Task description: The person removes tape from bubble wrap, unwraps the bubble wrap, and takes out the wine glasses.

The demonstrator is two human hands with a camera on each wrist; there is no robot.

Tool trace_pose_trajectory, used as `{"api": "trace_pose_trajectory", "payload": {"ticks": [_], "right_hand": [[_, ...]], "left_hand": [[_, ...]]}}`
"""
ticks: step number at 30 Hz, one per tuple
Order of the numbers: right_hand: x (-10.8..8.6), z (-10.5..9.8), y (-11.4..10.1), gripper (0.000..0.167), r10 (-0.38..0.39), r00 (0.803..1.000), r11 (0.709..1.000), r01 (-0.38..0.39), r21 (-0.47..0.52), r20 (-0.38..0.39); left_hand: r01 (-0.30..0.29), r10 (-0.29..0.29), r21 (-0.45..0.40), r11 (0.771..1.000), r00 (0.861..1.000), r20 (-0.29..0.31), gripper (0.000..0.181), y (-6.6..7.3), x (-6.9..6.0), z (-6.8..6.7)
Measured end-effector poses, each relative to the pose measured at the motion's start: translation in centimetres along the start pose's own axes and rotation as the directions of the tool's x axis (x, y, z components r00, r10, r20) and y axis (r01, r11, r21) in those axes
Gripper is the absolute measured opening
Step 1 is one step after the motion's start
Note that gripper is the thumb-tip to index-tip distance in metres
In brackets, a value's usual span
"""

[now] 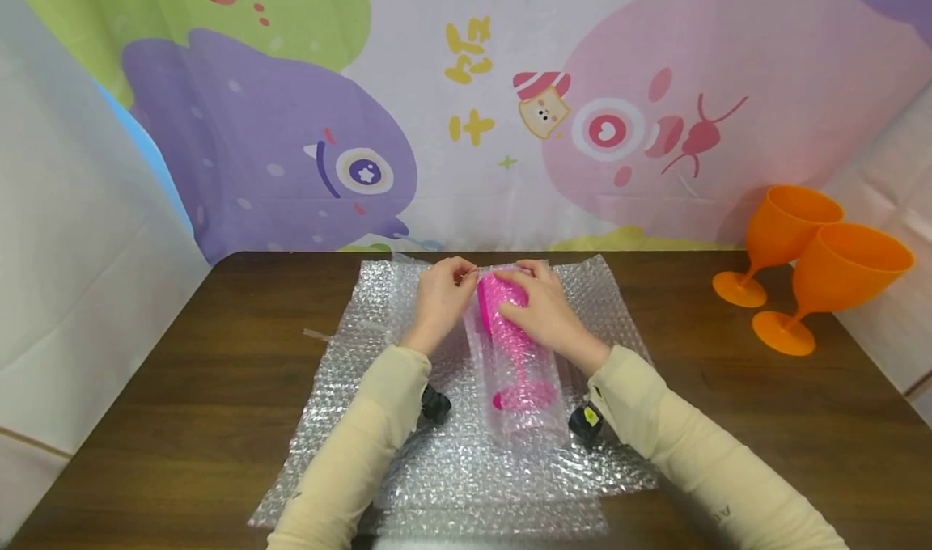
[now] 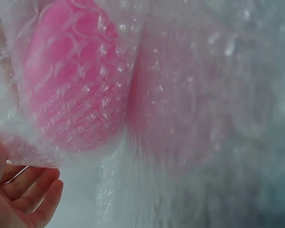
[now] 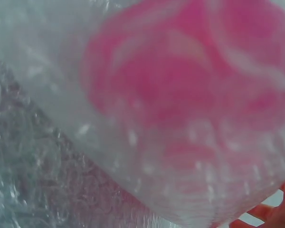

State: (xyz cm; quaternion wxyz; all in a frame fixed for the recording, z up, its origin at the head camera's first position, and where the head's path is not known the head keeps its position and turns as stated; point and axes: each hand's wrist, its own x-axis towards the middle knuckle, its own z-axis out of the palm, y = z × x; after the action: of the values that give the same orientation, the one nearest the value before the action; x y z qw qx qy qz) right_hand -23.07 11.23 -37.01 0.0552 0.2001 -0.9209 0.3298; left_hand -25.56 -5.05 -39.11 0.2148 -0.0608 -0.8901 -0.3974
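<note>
A bright pink goblet (image 1: pixel 518 336) lies rolled in clear bubble wrap (image 1: pixel 524 430), its bowl away from me and its foot toward me. Over the bowl end, my right hand (image 1: pixel 546 307) grips the wrapped goblet with thumb and fingers spread across it. On the other side of the bowl, my left hand (image 1: pixel 442 299) pinches the edge of the wrap at the far end. In the left wrist view the pink bowl (image 2: pixel 78 80) shows through the bubbles, with my left fingers (image 2: pixel 35 192) at the wrap's edge. The right wrist view is blurred by film close to the lens.
A larger bubble wrap sheet (image 1: pixel 429 469) spreads flat beneath the roll on the dark wooden table (image 1: pixel 182 388). Two orange goblets (image 1: pixel 848 267) stand upright at the right. A small clear strip (image 1: pixel 316 335) lies left of the sheet. Behind hangs a cartoon-printed cloth (image 1: pixel 466 186).
</note>
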Motion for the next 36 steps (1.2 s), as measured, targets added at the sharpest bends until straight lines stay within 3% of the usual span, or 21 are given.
{"api": "trace_pose_trajectory", "payload": {"ticks": [18, 26, 31, 36], "right_hand": [[-0.4, 0.3, 0.3, 0.052, 0.002, 1.000, 0.999, -0.003, 0.032, 0.006], [-0.5, 0.2, 0.2, 0.050, 0.004, 1.000, 0.999, -0.004, 0.036, -0.001], [-0.6, 0.1, 0.1, 0.050, 0.006, 1.000, 0.999, -0.006, 0.042, 0.000], [-0.6, 0.2, 0.1, 0.050, 0.015, 1.000, 0.999, -0.015, 0.053, 0.005]], "left_hand": [[0.085, -0.086, -0.011, 0.996, 0.995, -0.046, 0.012, -1.4, -0.5, -0.6], [0.187, -0.186, 0.022, 0.982, 0.982, -0.037, 0.014, -2.2, -0.5, -0.8], [0.227, -0.226, 0.018, 0.974, 0.974, -0.019, 0.015, -2.6, -0.6, -0.9], [0.252, -0.251, 0.034, 0.967, 0.967, -0.037, 0.014, -2.8, -0.6, -0.9]]}}
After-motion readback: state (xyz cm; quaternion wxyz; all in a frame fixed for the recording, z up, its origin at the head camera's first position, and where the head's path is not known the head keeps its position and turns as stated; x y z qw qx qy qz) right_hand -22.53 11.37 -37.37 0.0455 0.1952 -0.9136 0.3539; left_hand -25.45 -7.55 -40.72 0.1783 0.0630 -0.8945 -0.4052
